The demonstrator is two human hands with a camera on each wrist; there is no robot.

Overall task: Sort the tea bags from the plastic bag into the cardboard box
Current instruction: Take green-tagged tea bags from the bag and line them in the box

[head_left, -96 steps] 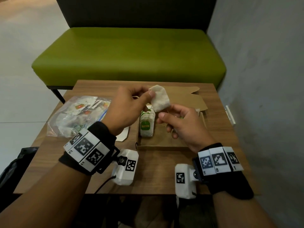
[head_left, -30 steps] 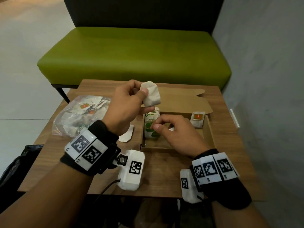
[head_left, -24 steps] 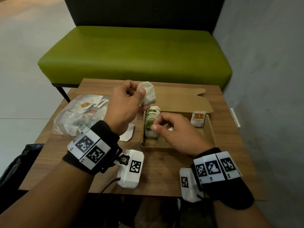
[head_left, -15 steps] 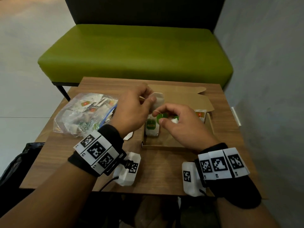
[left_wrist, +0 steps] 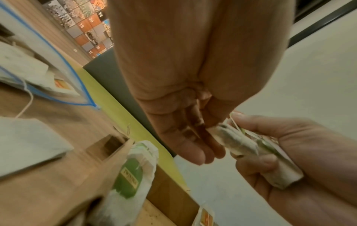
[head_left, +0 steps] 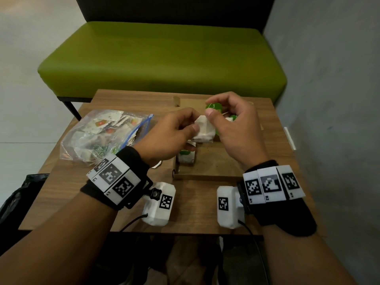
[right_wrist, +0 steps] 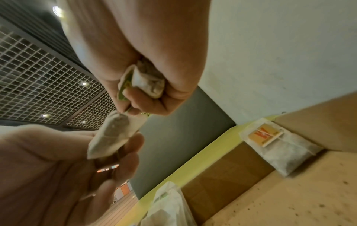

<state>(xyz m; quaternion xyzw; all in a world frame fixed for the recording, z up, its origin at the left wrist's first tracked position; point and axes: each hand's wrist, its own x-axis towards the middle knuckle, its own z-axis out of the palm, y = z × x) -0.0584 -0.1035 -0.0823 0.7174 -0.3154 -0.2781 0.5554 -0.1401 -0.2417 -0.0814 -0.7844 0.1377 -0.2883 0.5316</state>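
Both hands hold tea bags above the cardboard box [head_left: 207,176].

The left hand [head_left: 170,136] pinches a white tea bag [head_left: 203,130]; the right hand [head_left: 236,128] clamps a green-tagged bundle [left_wrist: 270,162]. The plastic bag [head_left: 102,136] lies left on the bench [head_left: 195,206].

Hands [head_left: 205,128] hide box [head_left: 205,177] interior.

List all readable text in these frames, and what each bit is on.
"14", "20", "15", "17": tiles of the wall panel in the background.
"TWININ...": green tea-bag tag; blurred, so the ending can't be read.
Orange tea-bag tag: there is a logo, but the print is too small to read.
Wristband markers: the small codes beneath are too small to read reliably.
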